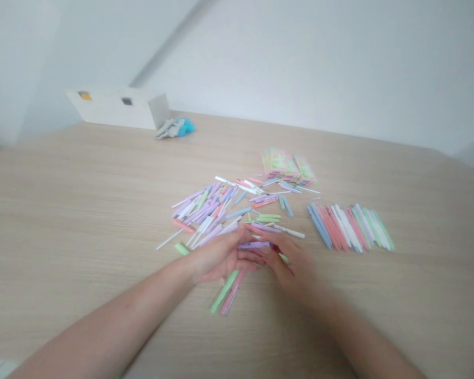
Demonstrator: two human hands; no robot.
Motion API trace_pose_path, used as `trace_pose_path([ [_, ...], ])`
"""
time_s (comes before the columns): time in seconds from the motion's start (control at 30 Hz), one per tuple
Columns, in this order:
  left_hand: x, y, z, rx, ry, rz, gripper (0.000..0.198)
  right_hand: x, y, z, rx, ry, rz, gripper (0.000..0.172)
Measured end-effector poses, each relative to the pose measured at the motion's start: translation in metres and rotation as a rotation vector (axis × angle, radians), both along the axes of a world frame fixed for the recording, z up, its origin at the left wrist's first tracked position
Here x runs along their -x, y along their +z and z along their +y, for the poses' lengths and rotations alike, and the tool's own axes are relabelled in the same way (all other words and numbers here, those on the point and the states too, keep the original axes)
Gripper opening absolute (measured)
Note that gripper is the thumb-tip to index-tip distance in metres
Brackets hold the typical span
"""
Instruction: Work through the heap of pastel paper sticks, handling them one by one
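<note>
My left hand [221,258] and my right hand [288,260] hover close together at the near edge of a loose heap of pastel sticks [205,210]. A purple stick [255,245] lies between them, with my left fingertips reaching towards it. My right fingertips are at its end, but motion blur hides any grip. Under my left palm lie a green stick [224,291] and a pink stick [234,291]. To the right, sticks lie side by side in a colour-grouped row [349,226]. Behind the heap sits a stacked bundle of green and pink sticks [288,166].
All of this lies on a light wood-grain table [82,210]. At its far edge, against the white wall, stand a white box [118,108] with small square openings and a crumpled grey and blue cloth [176,128].
</note>
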State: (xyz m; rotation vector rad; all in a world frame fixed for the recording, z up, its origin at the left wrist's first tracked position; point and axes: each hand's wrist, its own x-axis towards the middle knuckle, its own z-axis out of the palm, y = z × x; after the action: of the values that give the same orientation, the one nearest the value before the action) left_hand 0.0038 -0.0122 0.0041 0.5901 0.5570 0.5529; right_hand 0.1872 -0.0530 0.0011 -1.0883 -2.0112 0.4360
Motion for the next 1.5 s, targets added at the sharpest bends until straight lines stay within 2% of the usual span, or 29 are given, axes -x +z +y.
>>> trace_pose_path([
  [0.13, 0.003, 0.006, -0.002, -0.07, 0.016, 0.012, 0.033, -0.002, 0.0, 0.002, 0.199, -0.157, 0.223, 0.021],
  [0.27, 0.004, 0.0, -0.001, -0.185, 0.112, -0.004, 0.026, -0.006, 0.002, 0.009, 0.39, -0.179, 0.417, 0.02],
  [0.47, 0.004, -0.007, 0.003, -0.23, 0.193, -0.094, 0.022, -0.01, -0.003, 0.016, 0.505, -0.176, 0.408, 0.027],
  [0.77, 0.012, -0.007, 0.005, -0.248, 0.129, -0.109, 0.022, -0.013, -0.004, 0.021, 0.59, -0.089, 0.458, 0.03],
  [0.97, 0.011, -0.006, 0.006, -0.268, 0.193, -0.103, 0.019, -0.009, -0.007, 0.021, 0.632, -0.1, 0.557, 0.023],
  [1.17, 0.009, -0.006, 0.008, -0.358, 0.237, -0.009, 0.025, -0.007, -0.008, 0.019, 0.613, -0.136, 0.546, 0.024],
  [1.27, 0.008, -0.005, 0.009, -0.441, 0.379, 0.105, 0.023, -0.009, -0.009, 0.018, 0.541, -0.165, 0.383, 0.024],
  [1.4, 0.011, -0.002, 0.017, -0.449, 0.618, 0.159, 0.019, -0.011, -0.01, 0.016, 0.34, -0.206, 0.107, 0.019],
  [1.5, 0.013, -0.001, 0.022, -0.455, 0.7, 0.172, 0.017, -0.011, -0.008, 0.013, 0.225, -0.156, -0.067, 0.015],
])
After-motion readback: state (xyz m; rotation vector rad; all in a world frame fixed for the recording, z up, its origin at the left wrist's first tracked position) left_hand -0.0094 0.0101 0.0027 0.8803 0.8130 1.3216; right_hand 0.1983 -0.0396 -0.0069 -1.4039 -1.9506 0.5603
